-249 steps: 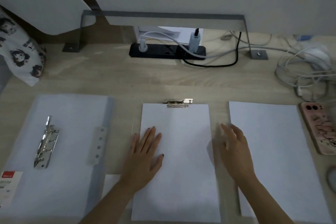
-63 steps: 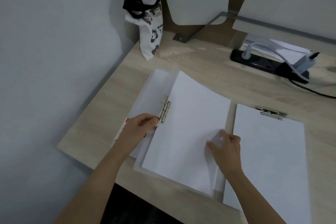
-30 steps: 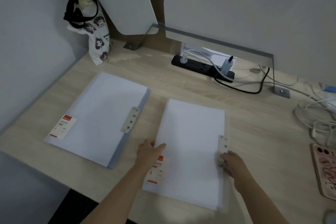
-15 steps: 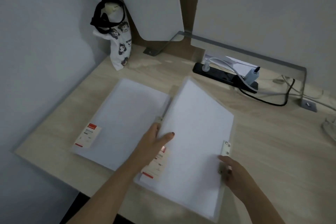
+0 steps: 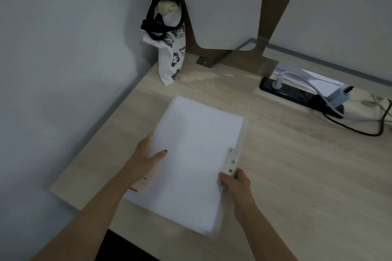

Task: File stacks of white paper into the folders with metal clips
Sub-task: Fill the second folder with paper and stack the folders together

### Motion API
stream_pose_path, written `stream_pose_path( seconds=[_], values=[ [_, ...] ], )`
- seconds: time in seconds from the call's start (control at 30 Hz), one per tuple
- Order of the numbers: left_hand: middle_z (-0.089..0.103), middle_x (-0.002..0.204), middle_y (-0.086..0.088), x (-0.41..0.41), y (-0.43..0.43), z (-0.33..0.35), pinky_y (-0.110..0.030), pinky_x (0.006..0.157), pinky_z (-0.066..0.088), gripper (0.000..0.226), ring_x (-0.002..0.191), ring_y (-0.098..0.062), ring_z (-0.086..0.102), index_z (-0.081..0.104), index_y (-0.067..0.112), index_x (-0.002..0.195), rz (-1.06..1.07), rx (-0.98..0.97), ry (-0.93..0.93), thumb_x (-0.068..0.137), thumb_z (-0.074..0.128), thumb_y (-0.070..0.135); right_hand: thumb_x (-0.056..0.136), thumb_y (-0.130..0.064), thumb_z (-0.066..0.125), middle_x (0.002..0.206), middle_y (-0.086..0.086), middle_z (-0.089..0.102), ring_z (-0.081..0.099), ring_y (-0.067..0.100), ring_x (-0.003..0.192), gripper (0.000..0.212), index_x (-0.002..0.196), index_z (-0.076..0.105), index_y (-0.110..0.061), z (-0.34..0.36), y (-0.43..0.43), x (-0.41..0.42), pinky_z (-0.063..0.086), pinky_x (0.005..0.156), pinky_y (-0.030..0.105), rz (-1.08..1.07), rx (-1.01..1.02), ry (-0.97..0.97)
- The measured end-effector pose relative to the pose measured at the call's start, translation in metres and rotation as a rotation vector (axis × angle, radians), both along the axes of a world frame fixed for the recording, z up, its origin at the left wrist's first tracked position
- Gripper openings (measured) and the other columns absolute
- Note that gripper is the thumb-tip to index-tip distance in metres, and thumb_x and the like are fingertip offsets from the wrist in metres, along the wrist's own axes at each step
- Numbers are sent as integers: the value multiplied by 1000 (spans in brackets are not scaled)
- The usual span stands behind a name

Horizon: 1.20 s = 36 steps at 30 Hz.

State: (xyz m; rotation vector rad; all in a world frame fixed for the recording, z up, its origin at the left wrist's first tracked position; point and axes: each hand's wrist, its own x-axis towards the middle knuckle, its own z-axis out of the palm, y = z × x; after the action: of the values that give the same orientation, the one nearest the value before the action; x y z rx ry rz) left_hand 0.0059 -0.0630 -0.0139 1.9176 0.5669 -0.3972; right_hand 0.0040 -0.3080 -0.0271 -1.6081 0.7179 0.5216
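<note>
The smooth white rectangular folder (image 5: pixel 191 165) lies on the woodgrain bench (image 5: pixel 297 176), long axis pointing away, spine rightward; the left hand (image 5: pixel 146 159) and right hand (image 5: pixel 235 182) grip its side edges.

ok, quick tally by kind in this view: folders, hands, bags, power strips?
folder: 1 (anything under it is hidden)
hands: 2, left hand and right hand, both gripping the folder
bag: 1
power strip: 1
total: 5
</note>
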Motion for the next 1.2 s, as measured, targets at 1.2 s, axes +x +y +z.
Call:
stream_pose_path(
  seconds=[1.2],
  values=[
    [48,71,0,23,-51,74,-24,55,34,10,61,-11,46,47,11,89,130,202,-271,93,48,20,83,-13,64,122,21,55,54,32,95,54,130,42,-1,-6,-148,-1,48,76,39,-203,-119,5]
  ],
)
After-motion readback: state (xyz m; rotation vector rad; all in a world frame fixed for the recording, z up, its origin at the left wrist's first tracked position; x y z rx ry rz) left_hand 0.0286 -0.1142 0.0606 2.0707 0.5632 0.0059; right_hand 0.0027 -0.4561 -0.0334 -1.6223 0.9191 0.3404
